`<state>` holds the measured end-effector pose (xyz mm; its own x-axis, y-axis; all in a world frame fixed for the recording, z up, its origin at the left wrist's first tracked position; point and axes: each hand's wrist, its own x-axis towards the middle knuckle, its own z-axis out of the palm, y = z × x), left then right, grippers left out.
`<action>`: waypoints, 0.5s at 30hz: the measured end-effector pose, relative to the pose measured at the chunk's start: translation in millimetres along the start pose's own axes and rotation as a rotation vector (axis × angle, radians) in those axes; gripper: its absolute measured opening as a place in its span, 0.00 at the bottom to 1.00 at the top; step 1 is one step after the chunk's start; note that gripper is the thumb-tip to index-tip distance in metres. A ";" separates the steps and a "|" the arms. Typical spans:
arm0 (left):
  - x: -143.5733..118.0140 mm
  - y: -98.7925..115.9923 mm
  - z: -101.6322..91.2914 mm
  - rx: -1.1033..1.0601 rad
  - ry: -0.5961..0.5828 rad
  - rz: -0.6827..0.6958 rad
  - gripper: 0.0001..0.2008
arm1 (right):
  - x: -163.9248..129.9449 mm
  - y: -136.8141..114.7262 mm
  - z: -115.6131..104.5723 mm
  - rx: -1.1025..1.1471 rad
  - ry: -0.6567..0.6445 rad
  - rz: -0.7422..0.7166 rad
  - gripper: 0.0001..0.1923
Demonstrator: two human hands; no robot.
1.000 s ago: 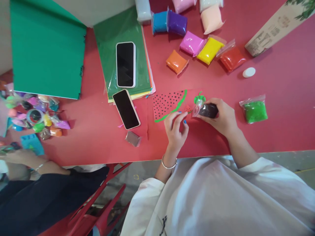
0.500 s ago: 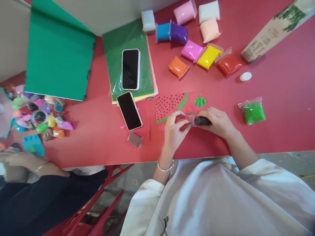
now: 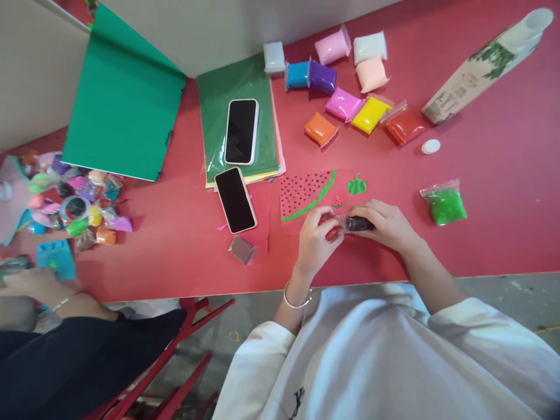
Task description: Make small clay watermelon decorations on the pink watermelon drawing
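Black clay bag (image 3: pixel 359 223) near front edge of tabletop (image 3: pixel 503 233), right hand (image 3: pixel 387 224) clamped around it. Left hand (image 3: pixel 315 240) pinching bag's clear end. Watermelon-slice craft (image 3: pixel 304 192) just behind hands.

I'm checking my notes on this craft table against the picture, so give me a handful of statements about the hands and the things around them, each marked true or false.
1. Both hands hold the packet of black clay. True: the left hand pinches its clear plastic end, the right hand grips the body.
2. One phone lies on the stack of coloured paper. True.
3. The bag of green clay is in the right hand. False: it lies on the red table, apart from the hand.
4. The watermelon slice picture has a blue rim. False: its rim is green.
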<state>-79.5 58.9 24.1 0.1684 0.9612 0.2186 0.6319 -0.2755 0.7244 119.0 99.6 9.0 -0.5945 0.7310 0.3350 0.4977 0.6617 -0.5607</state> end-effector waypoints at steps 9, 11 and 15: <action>0.0 -0.7 5.5 -0.242 0.112 -0.137 0.02 | 1.1 -1.5 -2.7 0.059 0.079 0.148 0.15; -1.3 -2.5 8.7 -0.280 0.163 -0.198 0.03 | 1.2 -0.8 -3.9 0.075 0.113 0.188 0.16; -2.6 -5.5 12.8 -0.364 0.207 -0.224 0.07 | -1.0 3.5 -4.6 0.070 0.172 0.244 0.17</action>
<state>-73.7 58.1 11.1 -0.1194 0.9843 0.1299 0.3227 -0.0853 0.9426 124.3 102.0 10.2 -0.3440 0.8883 0.3043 0.5640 0.4545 -0.6894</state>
